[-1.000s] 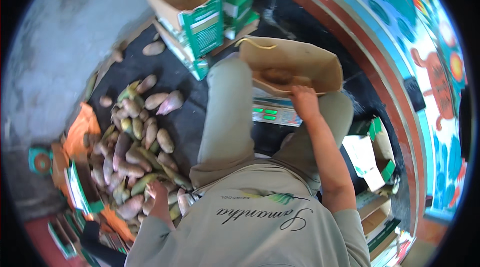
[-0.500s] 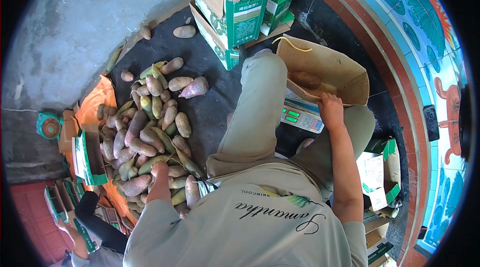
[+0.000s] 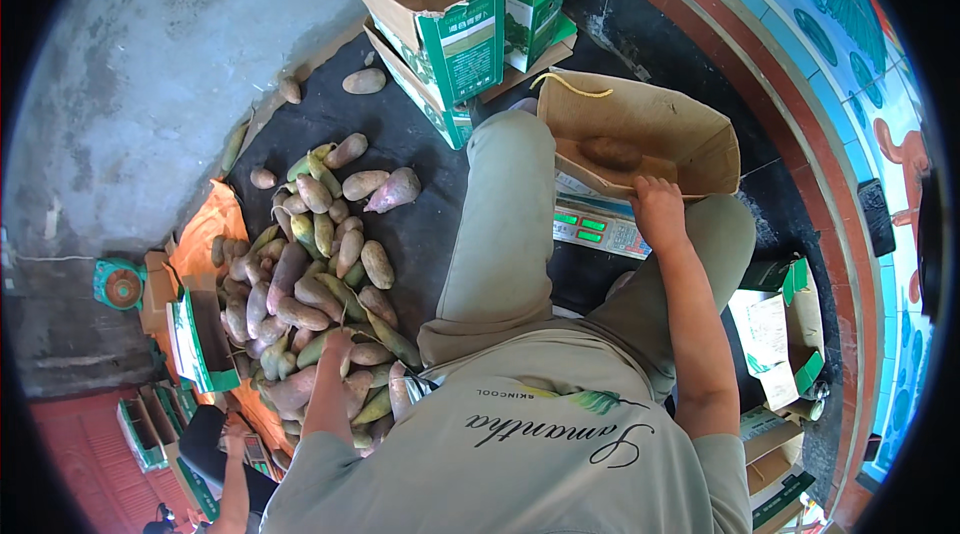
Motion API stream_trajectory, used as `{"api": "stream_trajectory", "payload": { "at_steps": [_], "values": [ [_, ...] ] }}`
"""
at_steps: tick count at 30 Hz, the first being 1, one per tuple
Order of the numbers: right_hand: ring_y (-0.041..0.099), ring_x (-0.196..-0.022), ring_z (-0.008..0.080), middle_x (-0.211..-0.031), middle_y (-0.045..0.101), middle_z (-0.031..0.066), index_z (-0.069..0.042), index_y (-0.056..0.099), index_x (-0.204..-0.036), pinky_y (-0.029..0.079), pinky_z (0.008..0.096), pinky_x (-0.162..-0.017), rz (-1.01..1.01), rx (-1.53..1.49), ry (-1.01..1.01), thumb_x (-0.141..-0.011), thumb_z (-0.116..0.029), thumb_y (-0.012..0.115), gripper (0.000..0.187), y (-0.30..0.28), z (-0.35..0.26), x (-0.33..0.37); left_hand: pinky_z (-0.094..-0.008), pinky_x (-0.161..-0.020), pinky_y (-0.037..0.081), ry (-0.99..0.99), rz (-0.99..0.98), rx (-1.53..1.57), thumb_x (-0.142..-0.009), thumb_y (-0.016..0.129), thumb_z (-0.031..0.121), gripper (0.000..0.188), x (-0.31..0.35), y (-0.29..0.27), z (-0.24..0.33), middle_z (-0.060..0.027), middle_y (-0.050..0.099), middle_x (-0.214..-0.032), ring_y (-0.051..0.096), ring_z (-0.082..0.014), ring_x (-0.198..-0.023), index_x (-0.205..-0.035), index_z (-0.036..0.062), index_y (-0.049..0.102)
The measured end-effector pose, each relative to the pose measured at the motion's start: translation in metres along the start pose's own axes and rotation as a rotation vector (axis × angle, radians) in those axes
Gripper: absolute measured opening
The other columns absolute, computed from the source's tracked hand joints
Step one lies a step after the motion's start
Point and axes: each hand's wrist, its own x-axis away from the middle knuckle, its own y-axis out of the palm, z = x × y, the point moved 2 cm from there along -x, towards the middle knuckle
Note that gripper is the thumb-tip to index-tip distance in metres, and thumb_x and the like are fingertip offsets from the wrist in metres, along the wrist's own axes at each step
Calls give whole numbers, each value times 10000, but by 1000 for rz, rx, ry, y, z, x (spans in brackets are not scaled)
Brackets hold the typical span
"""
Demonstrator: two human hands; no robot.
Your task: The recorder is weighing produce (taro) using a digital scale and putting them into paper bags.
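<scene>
A heap of radishes (image 3: 301, 312), some purple-brown and some green, lies on the dark floor to my left. My left hand (image 3: 338, 342) reaches down onto its near right side; its fingertips are hidden among the roots, so their grip cannot be made out. My right hand (image 3: 659, 210) has its fingers curled over the near rim of an open cardboard carton (image 3: 697, 141) with a yellow rope handle. A single brown radish (image 3: 611, 153) lies in that carton. Under it is a digital scale (image 3: 605, 230) with lit green displays, between my knees.
Green-and-white cartons (image 3: 462, 44) stand ahead of my knee, with loose radishes (image 3: 364, 81) left of them. Another carton (image 3: 197, 342) is beyond the heap. At lower left a co-worker's hand (image 3: 235, 436) is near more cartons. Opened cartons (image 3: 775, 339) sit at my right, by the tiled wall.
The whole view has shifted slightly. My left hand has edged a little forward over the heap, while my right hand stays on the carton rim. The co-worker's arm at lower left has moved.
</scene>
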Motion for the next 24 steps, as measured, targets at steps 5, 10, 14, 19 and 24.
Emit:
{"api": "stream_trajectory", "payload": {
  "at_steps": [5, 10, 14, 19, 24],
  "values": [
    [588, -802, 244, -793, 605, 66, -101, 561, -803, 425, 382, -707, 11, -6, -7, -708, -172, 667, 159, -3, 1, 2, -464, -670, 493, 410, 400, -298, -801, 591, 280, 259, 6, -53, 44, -197, 639, -781, 622, -372, -769, -879, 34, 576],
    [589, -811, 247, -806, 610, 73, -99, 573, -818, 424, 380, -716, 27, -47, -10, -697, -164, 669, 167, 1, 1, 3, -327, -613, 476, 290, 261, 726, -896, 470, 268, 303, -2, -105, 43, -46, 580, -705, 546, -220, -602, -810, 62, 674],
    [588, -819, 244, -818, 612, 69, -96, 580, -829, 423, 377, -724, 28, -59, -7, -699, -158, 664, 166, -5, 0, 5, -426, -849, 407, 186, 122, 1507, -979, 323, 351, 440, 108, -169, 122, 7, 519, -762, 463, -171, -767, -1004, 29, 620],
    [584, -838, 240, -833, 610, 66, -94, 583, -832, 421, 375, -734, 5, -67, 3, -710, -167, 658, 160, -5, 1, 6, -517, -961, 324, 539, 125, 1847, -989, 296, 327, 366, 153, -224, 182, -122, 549, -1186, 482, -233, -1073, -787, 100, 500],
    [582, -848, 239, -842, 608, 66, -96, 587, -839, 421, 378, -742, 6, -66, 14, -713, -188, 666, 175, -4, 3, 8, -562, -1011, 281, 1012, 89, 1769, -988, 309, 335, 356, 205, -293, 241, -199, 462, -1311, 393, -307, -1229, -715, 126, 403]
  ]
}}
